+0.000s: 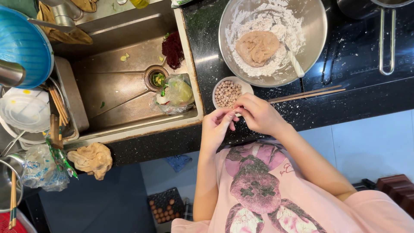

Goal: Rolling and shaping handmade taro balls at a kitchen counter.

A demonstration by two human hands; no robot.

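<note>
My left hand [217, 126] and my right hand [258, 114] meet at the front edge of the black counter [207, 64]. Their fingertips pinch a small pale piece [236, 114] between them; what it is I cannot tell. Just beyond the fingers stands a small white bowl [246, 86] full of round tan nuts [227, 93]. Behind it a large metal bowl [317, 26] holds white flour, a tan lump of dough [257, 46] and a white spoon [296, 64].
Wooden chopsticks [307, 93] lie right of the small bowl. A steel sink [116, 90] on the left holds a plastic bag of scraps [176, 94]. A crumpled tan cloth [92, 159], a blue colander [23, 47] and a pan handle [386, 43] are nearby.
</note>
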